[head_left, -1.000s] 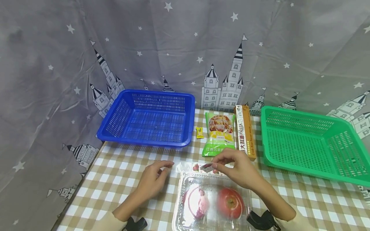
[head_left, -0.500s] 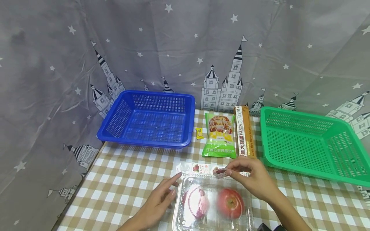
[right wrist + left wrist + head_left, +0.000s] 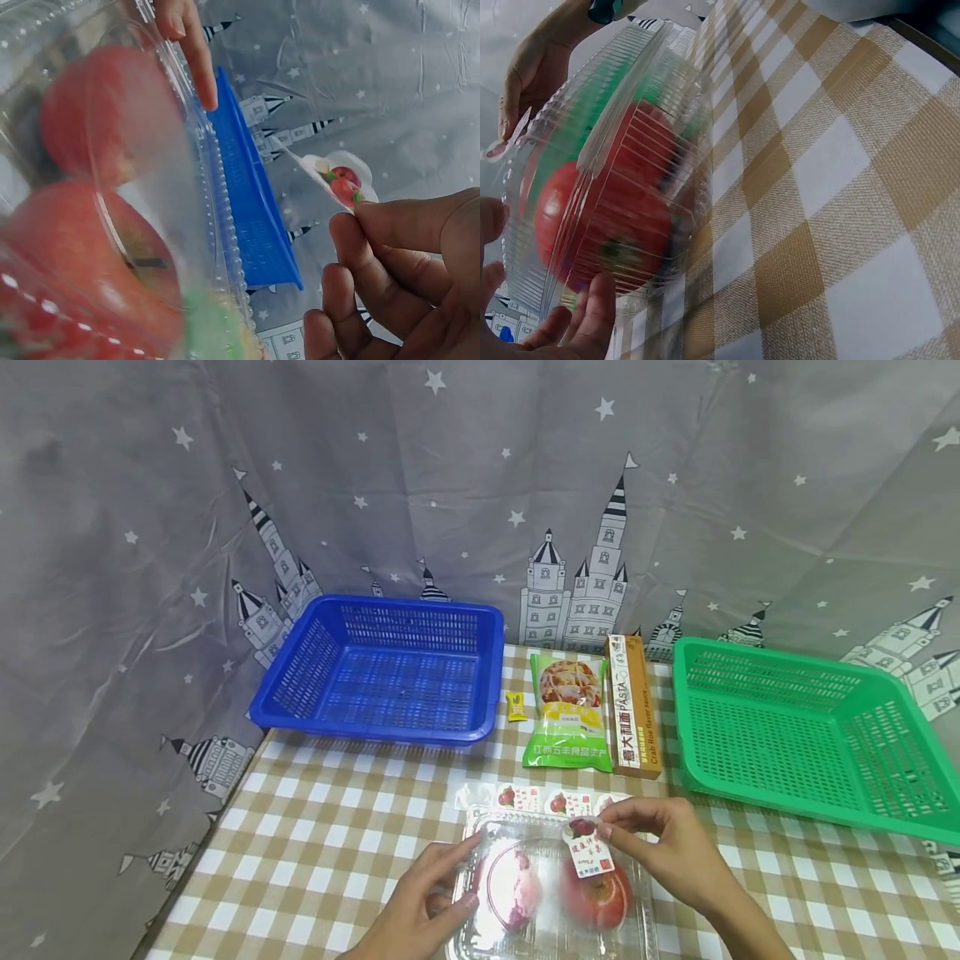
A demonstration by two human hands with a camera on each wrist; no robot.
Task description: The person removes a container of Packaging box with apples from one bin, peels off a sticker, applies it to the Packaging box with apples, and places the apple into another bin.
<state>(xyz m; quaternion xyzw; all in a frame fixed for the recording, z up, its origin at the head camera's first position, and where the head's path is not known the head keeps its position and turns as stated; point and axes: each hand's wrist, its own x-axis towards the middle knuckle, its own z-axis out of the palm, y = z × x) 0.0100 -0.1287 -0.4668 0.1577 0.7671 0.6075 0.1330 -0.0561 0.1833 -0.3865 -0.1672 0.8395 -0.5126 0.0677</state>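
A clear plastic clamshell box (image 3: 553, 937) with red apples (image 3: 611, 900) inside stands at the table's front. My right hand (image 3: 671, 852) pinches an apple-printed sticker (image 3: 588, 857) at its upper edge, over the lid above the right apple. In the right wrist view the sticker (image 3: 341, 182) appears tilted, held between thumb and index fingertip. My left hand (image 3: 423, 902) touches the left side of the box, its fingers relaxed; in the left wrist view those fingers (image 3: 598, 311) lie against the clear wall. Behind the box lies a strip of similar stickers (image 3: 517, 797).
A blue basket (image 3: 375, 731) stands at the back left, a green basket (image 3: 787, 810) at the right. Between them lie a small yellow packet (image 3: 517, 706), a green food bag (image 3: 567, 750) and a pasta box (image 3: 633, 710). A checked cloth (image 3: 315, 827) covers the table.
My right hand has drawn the sticker from behind the box toward me, over the lid, turning its printed face into view. My left hand has moved right and down onto the box's left side.
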